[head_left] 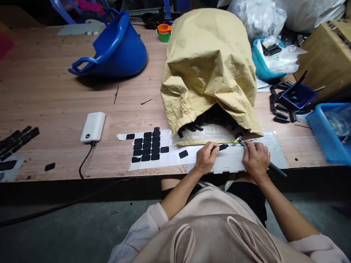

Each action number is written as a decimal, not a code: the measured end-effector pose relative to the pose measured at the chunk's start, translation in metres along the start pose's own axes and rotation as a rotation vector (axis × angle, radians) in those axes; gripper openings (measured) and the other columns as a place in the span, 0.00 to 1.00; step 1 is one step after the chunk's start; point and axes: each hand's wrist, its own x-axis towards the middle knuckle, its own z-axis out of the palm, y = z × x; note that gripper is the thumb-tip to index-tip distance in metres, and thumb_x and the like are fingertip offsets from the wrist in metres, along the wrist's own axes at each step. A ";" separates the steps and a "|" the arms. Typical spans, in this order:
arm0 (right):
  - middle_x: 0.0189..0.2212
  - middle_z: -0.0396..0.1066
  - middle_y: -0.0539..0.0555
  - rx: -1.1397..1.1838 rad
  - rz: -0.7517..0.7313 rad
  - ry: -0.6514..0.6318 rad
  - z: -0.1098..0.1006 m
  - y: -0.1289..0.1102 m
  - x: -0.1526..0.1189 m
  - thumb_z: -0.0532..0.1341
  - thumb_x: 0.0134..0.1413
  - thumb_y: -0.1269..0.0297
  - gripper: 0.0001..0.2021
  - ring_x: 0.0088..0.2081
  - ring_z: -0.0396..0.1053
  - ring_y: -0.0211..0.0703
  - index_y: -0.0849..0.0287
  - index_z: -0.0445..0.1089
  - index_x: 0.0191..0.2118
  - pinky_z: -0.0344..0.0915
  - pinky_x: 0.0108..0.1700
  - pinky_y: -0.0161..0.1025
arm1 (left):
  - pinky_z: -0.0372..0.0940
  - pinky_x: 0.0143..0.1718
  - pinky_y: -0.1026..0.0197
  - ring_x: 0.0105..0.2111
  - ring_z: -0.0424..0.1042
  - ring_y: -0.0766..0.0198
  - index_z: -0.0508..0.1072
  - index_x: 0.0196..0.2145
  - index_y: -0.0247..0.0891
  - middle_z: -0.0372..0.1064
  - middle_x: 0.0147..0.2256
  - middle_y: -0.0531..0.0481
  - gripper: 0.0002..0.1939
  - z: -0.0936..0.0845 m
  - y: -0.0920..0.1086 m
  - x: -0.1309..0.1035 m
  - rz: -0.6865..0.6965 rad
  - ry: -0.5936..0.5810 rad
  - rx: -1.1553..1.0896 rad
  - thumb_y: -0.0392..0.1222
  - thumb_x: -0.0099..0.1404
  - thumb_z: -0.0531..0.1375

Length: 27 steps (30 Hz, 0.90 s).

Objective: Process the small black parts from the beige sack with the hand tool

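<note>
My left hand is closed round a small black part at the table's front edge. My right hand grips a small hammer, its dark handle sticking out below the fist and its metal and yellowish head pointing left, a short way from the black part. Just behind both hands lies a large tan sack, its mouth open towards me with many black pieces inside. Left of my left hand, black rounded pads form rows on a white sheet.
A blue tub lies tilted at the back left. A white power bank with a cable rests at the left. On the right are loose black parts, a purple tray, a blue basket and a cardboard box.
</note>
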 end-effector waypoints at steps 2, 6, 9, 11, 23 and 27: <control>0.41 0.68 0.59 0.002 -0.019 0.007 0.002 0.000 0.001 0.54 0.69 0.58 0.18 0.40 0.58 0.50 0.53 0.76 0.55 0.49 0.40 0.45 | 0.67 0.48 0.59 0.42 0.74 0.59 0.73 0.43 0.42 0.76 0.41 0.49 0.11 -0.001 -0.001 0.000 -0.026 0.002 -0.018 0.47 0.77 0.53; 0.42 0.67 0.60 0.018 -0.038 0.016 0.004 0.000 0.002 0.53 0.69 0.59 0.18 0.42 0.58 0.52 0.53 0.74 0.56 0.50 0.41 0.45 | 0.68 0.46 0.60 0.40 0.74 0.60 0.74 0.45 0.41 0.76 0.38 0.50 0.12 -0.004 -0.005 0.001 -0.093 0.020 -0.053 0.49 0.75 0.54; 0.44 0.67 0.61 0.049 -0.041 0.002 0.004 -0.003 0.002 0.53 0.69 0.59 0.18 0.43 0.59 0.54 0.53 0.74 0.57 0.52 0.42 0.47 | 0.67 0.43 0.61 0.37 0.73 0.61 0.75 0.44 0.41 0.75 0.35 0.52 0.14 -0.006 -0.008 0.001 -0.097 0.040 -0.056 0.51 0.74 0.55; 0.45 0.67 0.62 0.077 -0.031 -0.026 0.003 -0.006 0.003 0.52 0.69 0.59 0.19 0.44 0.59 0.55 0.53 0.74 0.57 0.53 0.43 0.48 | 0.67 0.42 0.62 0.36 0.72 0.62 0.75 0.43 0.40 0.74 0.34 0.52 0.14 -0.007 -0.008 0.001 -0.070 0.054 -0.052 0.52 0.73 0.56; 0.46 0.66 0.64 0.156 0.005 -0.015 0.008 -0.013 0.005 0.51 0.69 0.60 0.19 0.47 0.57 0.57 0.54 0.73 0.58 0.54 0.46 0.49 | 0.68 0.41 0.59 0.35 0.73 0.61 0.77 0.42 0.39 0.76 0.37 0.48 0.16 -0.010 -0.007 -0.001 0.103 0.083 0.038 0.54 0.72 0.58; 0.47 0.67 0.64 0.142 0.023 -0.026 0.009 -0.014 0.007 0.51 0.69 0.60 0.19 0.47 0.57 0.58 0.54 0.73 0.57 0.55 0.47 0.50 | 0.71 0.45 0.56 0.38 0.76 0.58 0.80 0.46 0.40 0.78 0.38 0.43 0.19 0.005 0.000 -0.052 0.295 -0.175 0.101 0.55 0.75 0.55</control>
